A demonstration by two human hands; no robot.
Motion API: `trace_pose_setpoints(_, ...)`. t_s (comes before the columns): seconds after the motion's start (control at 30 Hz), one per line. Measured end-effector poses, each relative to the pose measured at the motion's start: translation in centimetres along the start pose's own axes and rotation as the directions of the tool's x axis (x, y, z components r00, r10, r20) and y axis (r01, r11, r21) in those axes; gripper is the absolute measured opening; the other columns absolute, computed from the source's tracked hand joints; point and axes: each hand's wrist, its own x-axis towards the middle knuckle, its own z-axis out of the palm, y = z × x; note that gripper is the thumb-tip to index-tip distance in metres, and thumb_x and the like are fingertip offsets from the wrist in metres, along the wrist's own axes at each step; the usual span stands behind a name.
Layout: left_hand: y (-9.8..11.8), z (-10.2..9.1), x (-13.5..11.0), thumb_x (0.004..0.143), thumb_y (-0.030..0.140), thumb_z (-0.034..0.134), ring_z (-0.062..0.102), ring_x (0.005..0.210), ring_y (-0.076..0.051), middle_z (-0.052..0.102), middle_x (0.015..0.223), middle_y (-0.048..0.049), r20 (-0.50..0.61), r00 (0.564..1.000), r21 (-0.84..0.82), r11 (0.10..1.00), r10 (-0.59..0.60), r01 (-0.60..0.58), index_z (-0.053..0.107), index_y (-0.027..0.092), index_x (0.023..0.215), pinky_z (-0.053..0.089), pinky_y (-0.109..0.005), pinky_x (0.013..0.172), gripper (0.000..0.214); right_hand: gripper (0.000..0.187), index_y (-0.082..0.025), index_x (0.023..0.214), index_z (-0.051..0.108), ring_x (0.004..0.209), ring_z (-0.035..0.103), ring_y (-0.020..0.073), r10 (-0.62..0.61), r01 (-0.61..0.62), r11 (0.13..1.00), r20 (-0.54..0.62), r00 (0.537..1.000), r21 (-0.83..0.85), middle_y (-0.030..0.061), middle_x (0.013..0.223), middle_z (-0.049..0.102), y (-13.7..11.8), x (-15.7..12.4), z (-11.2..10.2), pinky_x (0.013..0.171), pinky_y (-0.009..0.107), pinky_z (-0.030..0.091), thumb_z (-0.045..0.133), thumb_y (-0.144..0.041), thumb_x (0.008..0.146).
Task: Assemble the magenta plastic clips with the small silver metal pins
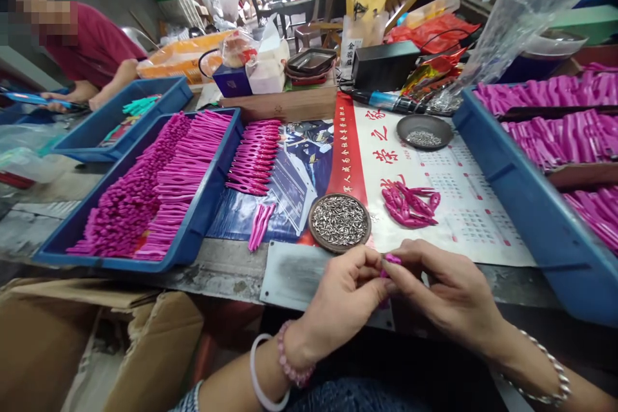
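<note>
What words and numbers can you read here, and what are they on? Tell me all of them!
"家之荣": big red characters on the calendar sheet; the one below them is unclear.
"金骏眉": dark characters on the white label at the back.
Too small to read surely: the white writing on the red strip, and the calendar sheet's little dates.

The long gray table [232, 277] is very full. A blue tub [207, 196] sits on its left side, and another blue tub [512, 206] sits on its right. Between them lie a big printed sheet [476, 193] and, in front, a flat gray plate [290, 273].
</note>
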Motion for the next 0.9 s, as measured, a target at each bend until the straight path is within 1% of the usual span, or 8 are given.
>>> trace_pose_setpoints(0.17, -0.6, 0.2, 0.0, 0.080, 0.033, 0.072, 0.058, 0.072, -0.010, 0.064, 0.077, 0.0002, 0.004, 0.999, 0.024, 0.999, 0.046, -0.046, 0.062, 0.016, 0.088, 0.046, -0.023, 0.072, 0.021, 0.013, -0.023, 0.081, 0.058, 0.049, 0.054, 0.0131, -0.060, 0.060, 0.995, 0.005, 0.998, -0.075, -0.0014, 0.062, 0.059, 0.3, -0.7, -0.1, 0.048, 0.025, 0.041, 0.058, -0.018, 0.093)
trace_pose_setpoints(0.37, -1.1, 0.0, 0.1, 0.083, 0.030, 0.069, 0.058, 0.074, -0.009, 0.063, 0.078, 0.0011, 0.023, 0.997, 0.063, 0.995, 0.074, -0.075, 0.061, 0.016, 0.086, 0.045, -0.020, 0.072, 0.016, 0.007, -0.021, 0.087, 0.058, 0.050, 0.053, 0.0121, -0.130, 0.130, 0.984, 0.007, 0.992, -0.126, -0.0022, 0.064, 0.056, 0.8, -1.1, 0.2, 0.049, 0.024, 0.039, 0.058, -0.016, 0.093)
trace_pose_setpoints(0.47, -1.3, -0.2, 0.1, 0.084, 0.029, 0.068, 0.058, 0.073, -0.008, 0.063, 0.077, 0.0016, 0.027, 0.996, 0.080, 0.993, 0.081, -0.083, 0.061, 0.016, 0.086, 0.045, -0.020, 0.071, 0.015, 0.006, -0.020, 0.089, 0.059, 0.050, 0.054, 0.0126, -0.141, 0.140, 0.980, 0.003, 0.990, -0.143, -0.0017, 0.065, 0.056, 1.1, -1.3, 0.3, 0.050, 0.025, 0.039, 0.058, -0.017, 0.094)
trace_pose_setpoints(0.63, -1.4, -0.3, 0.1, 0.085, 0.027, 0.067, 0.058, 0.073, -0.009, 0.063, 0.078, 0.0011, 0.021, 0.998, 0.095, 0.993, 0.067, -0.068, 0.061, 0.016, 0.086, 0.045, -0.021, 0.071, 0.013, 0.007, -0.021, 0.089, 0.059, 0.052, 0.055, 0.0138, -0.121, 0.121, 0.987, 0.006, 0.993, -0.108, -0.0008, 0.066, 0.058, 1.1, -1.3, 0.5, 0.051, 0.025, 0.041, 0.058, -0.015, 0.093)
trace_pose_setpoints(0.7, -1.4, -0.3, 0.0, 0.085, 0.027, 0.067, 0.058, 0.073, -0.009, 0.063, 0.079, 0.0003, 0.016, 0.998, 0.092, 0.994, 0.062, -0.063, 0.060, 0.016, 0.086, 0.045, -0.021, 0.071, 0.013, 0.009, -0.021, 0.087, 0.060, 0.052, 0.055, 0.0136, -0.092, 0.093, 0.994, 0.010, 0.996, -0.056, -0.0008, 0.066, 0.059, 0.8, -1.1, 0.4, 0.051, 0.025, 0.041, 0.059, -0.014, 0.092)
trace_pose_setpoints(0.77, -1.2, -0.2, -0.2, 0.084, 0.028, 0.069, 0.058, 0.072, -0.009, 0.063, 0.078, 0.0003, 0.008, 0.999, 0.070, 0.996, 0.050, -0.051, 0.060, 0.016, 0.086, 0.045, -0.020, 0.069, 0.015, 0.011, -0.022, 0.083, 0.061, 0.052, 0.056, 0.0136, -0.023, 0.023, 1.000, 0.003, 1.000, 0.014, -0.0007, 0.066, 0.061, 0.4, -0.9, 0.1, 0.051, 0.024, 0.042, 0.061, -0.015, 0.091)
trace_pose_setpoints(0.83, -1.0, 0.1, -0.4, 0.081, 0.029, 0.072, 0.058, 0.068, -0.007, 0.064, 0.076, 0.0006, 0.011, 1.000, 0.030, 0.999, 0.022, -0.022, 0.059, 0.016, 0.085, 0.045, -0.018, 0.065, 0.019, 0.012, -0.023, 0.079, 0.063, 0.054, 0.058, 0.0142, 0.110, -0.109, 0.987, -0.002, 0.994, 0.115, -0.0003, 0.066, 0.062, -0.3, -0.9, -0.4, 0.051, 0.023, 0.044, 0.063, -0.020, 0.091)
trace_pose_setpoints(0.9, -1.1, 0.5, -0.6, 0.080, 0.031, 0.074, 0.060, 0.064, -0.008, 0.065, 0.073, 0.0002, 0.063, 0.998, -0.073, 0.997, -0.004, 0.009, 0.059, 0.016, 0.084, 0.046, -0.018, 0.062, 0.021, 0.017, -0.023, 0.076, 0.062, 0.050, 0.058, 0.0140, 0.298, -0.295, 0.917, 0.030, 0.954, 0.270, -0.0005, 0.064, 0.061, -1.0, -0.9, -0.8, 0.046, 0.023, 0.045, 0.065, -0.029, 0.091)
